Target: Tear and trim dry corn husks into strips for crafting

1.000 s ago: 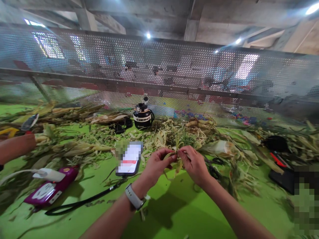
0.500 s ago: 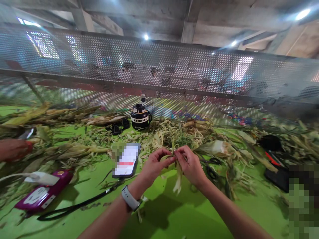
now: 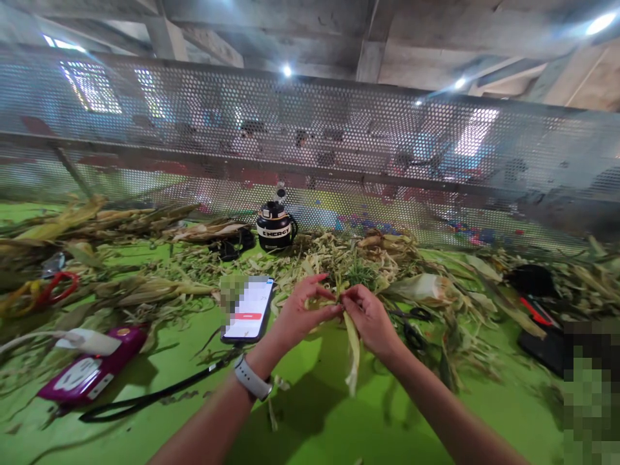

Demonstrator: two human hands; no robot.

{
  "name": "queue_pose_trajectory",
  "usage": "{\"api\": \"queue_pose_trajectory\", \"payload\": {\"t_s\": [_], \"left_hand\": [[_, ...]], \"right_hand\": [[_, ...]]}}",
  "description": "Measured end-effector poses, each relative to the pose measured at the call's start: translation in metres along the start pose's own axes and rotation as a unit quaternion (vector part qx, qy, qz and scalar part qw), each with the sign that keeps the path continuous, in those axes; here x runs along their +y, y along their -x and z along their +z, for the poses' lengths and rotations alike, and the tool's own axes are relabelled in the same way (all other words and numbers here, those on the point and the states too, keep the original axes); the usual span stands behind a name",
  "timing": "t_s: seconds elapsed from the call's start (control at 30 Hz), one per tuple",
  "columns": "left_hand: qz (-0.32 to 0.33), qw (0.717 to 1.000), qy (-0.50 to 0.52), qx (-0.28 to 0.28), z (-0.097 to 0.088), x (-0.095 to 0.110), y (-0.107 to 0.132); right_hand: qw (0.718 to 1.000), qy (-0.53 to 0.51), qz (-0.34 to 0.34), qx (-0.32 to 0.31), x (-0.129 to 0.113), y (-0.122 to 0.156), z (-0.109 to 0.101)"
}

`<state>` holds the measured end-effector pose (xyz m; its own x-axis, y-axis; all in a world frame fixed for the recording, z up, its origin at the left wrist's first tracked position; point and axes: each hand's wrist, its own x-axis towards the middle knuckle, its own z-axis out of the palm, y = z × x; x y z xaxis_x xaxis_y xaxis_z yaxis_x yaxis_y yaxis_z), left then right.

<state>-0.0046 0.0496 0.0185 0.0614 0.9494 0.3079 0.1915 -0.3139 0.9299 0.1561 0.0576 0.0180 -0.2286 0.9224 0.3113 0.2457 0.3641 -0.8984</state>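
Both my hands meet over the green tabletop around a pale green strip of corn husk (image 3: pixel 353 352). My right hand (image 3: pixel 369 316) pinches the strip between thumb and fingers, and its loose end hangs below. Thumb and a finger of my left hand (image 3: pixel 301 316) close on the husk's upper part, while the index finger is raised. The exact contact between the fingertips is too small to make out. Behind my hands lies a heap of shredded husk (image 3: pixel 334 255). Black-handled scissors (image 3: pixel 414 329) rest to the right of my right hand.
A phone (image 3: pixel 249 310) with a black strap lies left of my hands. Farther left are a purple device (image 3: pixel 92 371) with a white plug and red-handled scissors (image 3: pixel 61 287). A black bottle (image 3: pixel 276 226) stands before the perforated metal screen (image 3: pixel 194 142). A red-and-black cutter (image 3: pixel 537 311) lies right.
My left index finger has lifted away from the husk. The husk's loose end hangs longer and straighter below my right hand. Another person's hand at the far left has left the view.
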Motion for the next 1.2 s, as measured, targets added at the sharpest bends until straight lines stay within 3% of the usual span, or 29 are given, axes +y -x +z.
{"api": "queue_pose_trajectory", "payload": {"t_s": [0.13,0.2,0.27,0.33,0.4,0.47,0.6,0.87,1.1,1.2], "left_hand": [[0.091,0.977,-0.110,0.159,0.002,0.008,0.007],[0.134,0.960,-0.143,0.198,0.003,0.012,0.011],[0.131,0.967,-0.141,0.166,0.005,0.015,0.014],[0.070,0.991,-0.090,0.076,0.009,0.015,0.015],[-0.016,1.000,0.011,-0.017,0.015,0.012,0.015],[-0.076,0.988,0.125,-0.059,0.022,0.009,0.013],[-0.121,0.967,0.224,-0.017,0.028,0.007,0.011],[-0.143,0.968,0.205,0.015,0.025,0.007,0.012],[-0.261,0.891,0.365,-0.071,0.009,0.004,0.004],[-0.296,0.863,0.402,-0.076,0.004,-0.001,0.002]], "right_hand": [[0.998,-0.020,0.026,0.053,-0.001,0.002,0.002],[0.996,-0.017,0.015,0.082,-0.001,0.001,0.002],[0.995,-0.016,0.007,0.102,-0.001,0.002,0.001],[0.993,-0.024,0.003,0.111,-0.001,0.002,0.002],[0.993,-0.032,-0.004,0.110,-0.002,0.004,0.004],[0.994,-0.035,-0.012,0.105,-0.002,0.006,0.007],[0.995,-0.029,-0.015,0.094,0.001,0.008,0.011],[0.992,0.080,-0.044,0.083,-0.001,0.010,0.007],[0.971,0.220,-0.095,0.003,-0.006,-0.003,-0.018],[0.943,0.284,-0.174,0.024,-0.007,-0.007,-0.028]]}}
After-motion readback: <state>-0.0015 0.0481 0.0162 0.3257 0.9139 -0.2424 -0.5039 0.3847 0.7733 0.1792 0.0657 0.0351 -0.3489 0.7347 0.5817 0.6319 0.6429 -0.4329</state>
